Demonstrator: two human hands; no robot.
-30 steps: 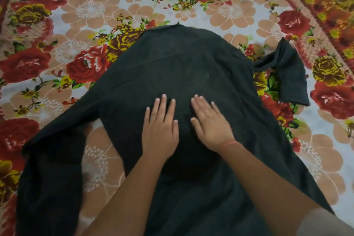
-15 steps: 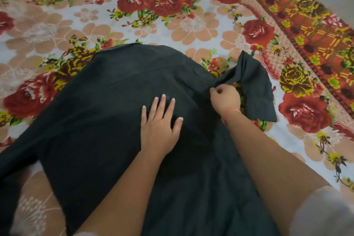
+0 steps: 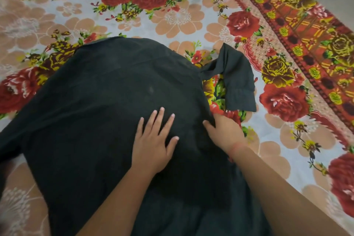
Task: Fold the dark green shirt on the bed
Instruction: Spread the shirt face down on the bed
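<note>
Hands on a dark green shirt (image 3: 107, 105) spread across a flower-print bed (image 3: 178, 19).
The left hand (image 3: 153, 143) lies flat with fingers spread on the middle of the shirt. The right hand (image 3: 226, 132) grips the shirt's right edge, thumb on top, fingers tucked under the cloth. A short sleeve (image 3: 237, 82) lies crumpled just beyond the right hand on the bed.

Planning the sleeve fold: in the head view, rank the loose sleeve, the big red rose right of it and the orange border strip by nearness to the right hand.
From the right hand at the dark green shirt edge:
1. loose sleeve, just beyond it.
2. red rose, farther right.
3. orange border strip, bed's far right.
</note>
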